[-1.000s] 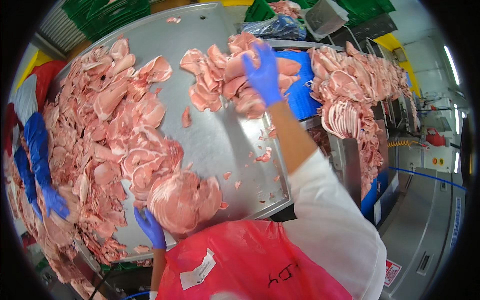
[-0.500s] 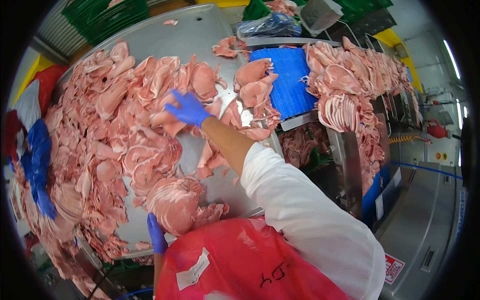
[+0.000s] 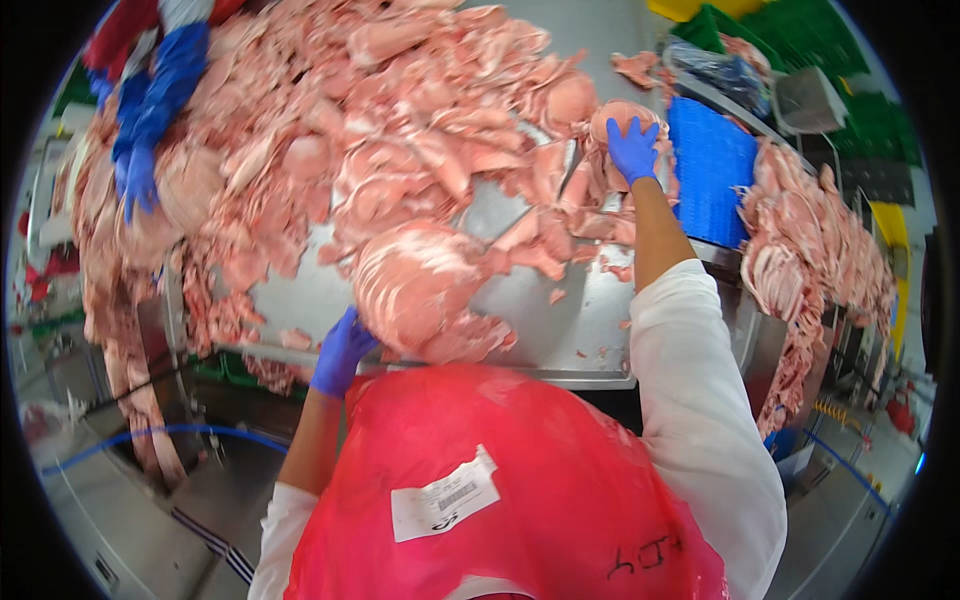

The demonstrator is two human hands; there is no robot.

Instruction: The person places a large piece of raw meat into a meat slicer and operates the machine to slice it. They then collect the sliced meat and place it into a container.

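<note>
Pink meat slices are heaped over a steel table (image 3: 590,345). My right hand (image 3: 632,150), in a purple glove, lies with fingers spread on a round meat slice (image 3: 608,118) beside the blue conveyor belt (image 3: 712,170). A fanned stack of meat slices (image 3: 415,285) sits at the table's near edge in front of me. Beside its left end is my left hand (image 3: 343,350), also gloved, its fingers extended and some of them partly hidden. Between my hands lie loose meat pieces (image 3: 540,240).
At the far left, a co-worker's gloved hand (image 3: 138,182) with a blue sleeve rests near the meat. More slices (image 3: 800,230) pile up beyond the belt on the right. Green crates (image 3: 800,45) and a grey box (image 3: 810,100) stand at the back right.
The view has turned and shifted. My right hand has moved right, from the middle of the heap to the slices beside the blue belt. My left hand stays beside the fanned stack.
</note>
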